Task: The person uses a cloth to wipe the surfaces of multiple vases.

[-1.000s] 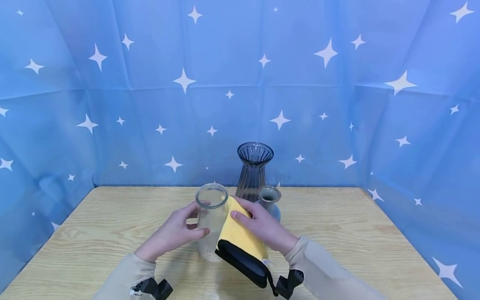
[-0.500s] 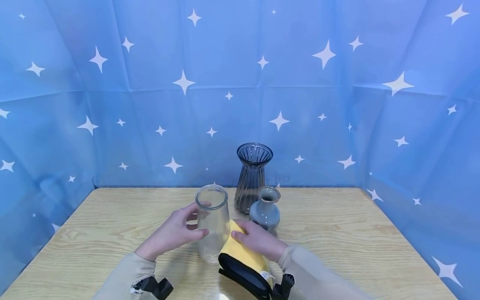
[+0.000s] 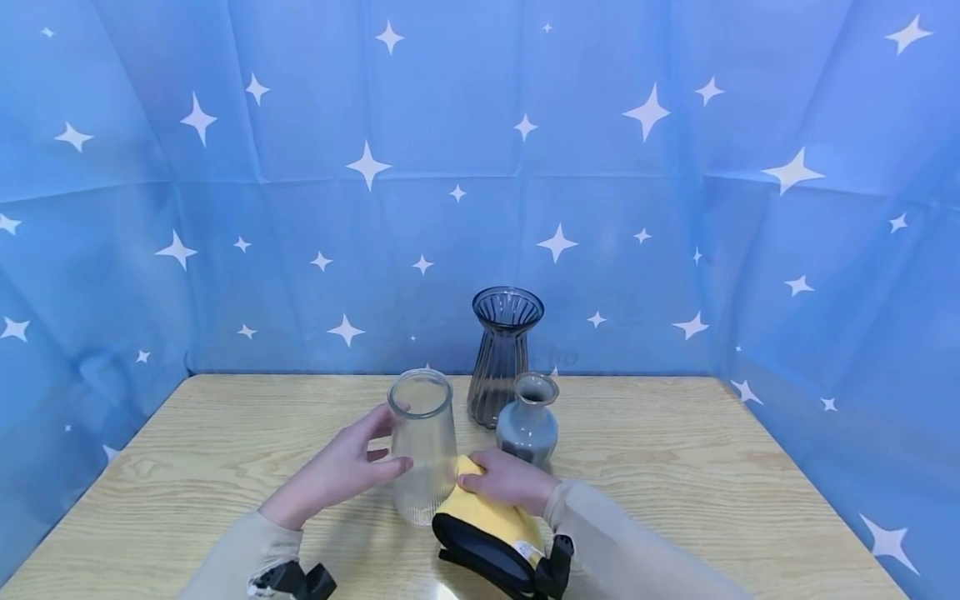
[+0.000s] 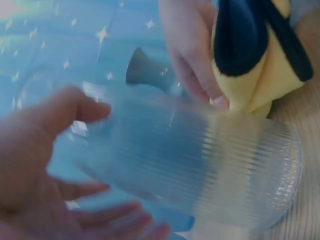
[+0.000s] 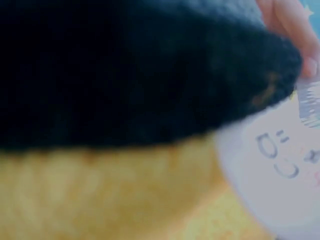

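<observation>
A clear ribbed glass vase [image 3: 423, 475] stands near the middle of the table. My left hand [image 3: 345, 467] holds it from the left, thumb on the near side and fingers reaching round the far side. In my right hand [image 3: 513, 482] is a folded yellow cloth [image 3: 491, 515] with black edging, pinched under the thumb against the vase's lower right side. The left wrist view shows the vase [image 4: 165, 145] slanting across, the cloth [image 4: 260, 82] at its base end. Close-up cloth [image 5: 100, 187] and a white printed tag [image 5: 270, 165] fill most of the right wrist view.
Behind the right hand stands a small grey-blue ceramic vase [image 3: 527, 429]. A tall dark fluted glass vase [image 3: 498, 371] is just behind it. The wooden table [image 3: 690, 467] ends at a blue star-patterned curtain [image 3: 420, 208].
The right hand has moved the cloth down along the vase's right side, uncovering the small ceramic vase. The left hand stays at the glass vase, nearly still.
</observation>
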The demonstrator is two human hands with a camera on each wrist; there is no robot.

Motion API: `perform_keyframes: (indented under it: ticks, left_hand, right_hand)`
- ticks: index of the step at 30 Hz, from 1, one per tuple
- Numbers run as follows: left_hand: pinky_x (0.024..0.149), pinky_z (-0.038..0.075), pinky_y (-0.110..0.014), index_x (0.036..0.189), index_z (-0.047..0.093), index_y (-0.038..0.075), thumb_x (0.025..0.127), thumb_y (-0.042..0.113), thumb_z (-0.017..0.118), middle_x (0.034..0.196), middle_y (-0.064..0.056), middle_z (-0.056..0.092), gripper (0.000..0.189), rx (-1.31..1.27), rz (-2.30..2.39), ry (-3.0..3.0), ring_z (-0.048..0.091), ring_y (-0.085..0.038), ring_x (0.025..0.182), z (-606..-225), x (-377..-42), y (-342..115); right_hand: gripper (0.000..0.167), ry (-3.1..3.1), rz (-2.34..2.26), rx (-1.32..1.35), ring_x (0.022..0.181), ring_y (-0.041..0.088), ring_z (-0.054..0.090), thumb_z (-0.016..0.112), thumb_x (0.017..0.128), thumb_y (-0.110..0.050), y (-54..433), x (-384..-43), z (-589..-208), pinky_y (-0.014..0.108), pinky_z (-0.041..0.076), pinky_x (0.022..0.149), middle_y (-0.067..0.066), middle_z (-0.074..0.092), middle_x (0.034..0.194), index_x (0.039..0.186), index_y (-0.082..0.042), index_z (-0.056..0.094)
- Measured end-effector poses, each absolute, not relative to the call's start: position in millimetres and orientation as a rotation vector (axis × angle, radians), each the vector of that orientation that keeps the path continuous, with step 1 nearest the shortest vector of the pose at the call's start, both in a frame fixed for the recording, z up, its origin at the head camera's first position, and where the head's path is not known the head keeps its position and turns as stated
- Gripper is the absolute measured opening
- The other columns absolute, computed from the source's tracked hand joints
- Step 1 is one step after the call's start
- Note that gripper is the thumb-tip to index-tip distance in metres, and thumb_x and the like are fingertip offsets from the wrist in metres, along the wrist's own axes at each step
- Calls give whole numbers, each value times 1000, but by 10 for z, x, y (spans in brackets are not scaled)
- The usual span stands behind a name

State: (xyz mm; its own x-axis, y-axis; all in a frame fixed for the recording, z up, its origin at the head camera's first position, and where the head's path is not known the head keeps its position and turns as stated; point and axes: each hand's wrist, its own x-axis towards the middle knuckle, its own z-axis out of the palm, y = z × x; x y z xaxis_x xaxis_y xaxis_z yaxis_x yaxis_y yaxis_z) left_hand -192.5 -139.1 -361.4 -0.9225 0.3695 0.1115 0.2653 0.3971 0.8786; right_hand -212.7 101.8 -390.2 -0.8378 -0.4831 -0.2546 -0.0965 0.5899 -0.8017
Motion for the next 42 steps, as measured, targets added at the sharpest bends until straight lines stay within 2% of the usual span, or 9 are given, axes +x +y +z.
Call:
perform_keyframes:
  ticks: [4,7,11,14,18,25,30,35,42]
  left_hand:
    - [87,53,-46,126,50,0,80,16,78,119,-17,57,57,408,1488,2688,55,-40,111,-3585,-1807,-1342]
    - [83,55,-44,125,49,-2,78,17,80,117,-17,57,59,402,1497,2670,57,-38,107,-3598,-1773,-1304]
    - [86,53,-49,129,46,-2,78,20,80,123,-19,56,65,420,1527,2638,58,-38,108,-3649,-1799,-1277]
    - [89,51,-52,127,50,0,77,22,81,122,-19,58,62,406,1513,2669,60,-38,107,-3678,-1839,-1274]
    - [90,50,-53,123,53,2,78,20,81,119,-17,60,56,411,1503,2664,60,-39,106,-3685,-1882,-1299]
    - [87,54,-45,133,48,-2,80,15,79,125,-21,56,63,528,1536,2572,58,-42,109,-3679,-1960,-1342]
    - [84,55,-42,134,47,-2,83,15,77,126,-24,54,61,619,1530,2515,58,-44,110,-3687,-2015,-1366]
    - [86,55,-43,133,48,-2,84,16,76,124,-21,57,59,711,1465,2521,58,-41,110,-3683,-2064,-1400]
    - [88,53,-46,133,50,-1,83,18,76,123,-19,58,60,736,1401,2531,59,-39,109,-3653,-2095,-1419]
  right_hand:
    - [23,2353,-1175,-431,65,14,56,60,96,-20,1019,-2135,-3894,29,50,58,4,58,78,109,-1,62]
    - [36,2343,-1190,-403,70,16,59,63,94,-19,1024,-2147,-3893,32,52,63,5,60,85,122,3,58]
    - [52,2378,-1201,-409,88,21,60,68,90,-19,1026,-2153,-3860,40,52,79,12,61,109,133,7,50]
    - [57,2407,-1219,-417,96,23,59,70,88,-19,1029,-2142,-3807,43,51,84,16,59,119,135,6,49]
    - [56,2397,-1282,-438,91,22,60,70,89,-21,1035,-2112,-3712,39,53,76,15,60,113,135,3,50]
    - [56,2567,-1310,-578,88,18,59,68,91,-29,1061,-2105,-3488,31,54,67,10,60,111,138,-5,49]
    - [53,2663,-1324,-645,85,15,59,68,91,-29,1055,-2109,-3329,31,53,66,7,61,114,138,-11,51]
    - [51,2643,-1378,-682,84,15,59,68,92,-26,1051,-2097,-3202,32,54,67,4,60,115,139,-17,51]
    - [51,2610,-1419,-714,88,17,59,66,93,-27,1062,-2075,-3114,32,54,67,8,58,120,139,-14,49]
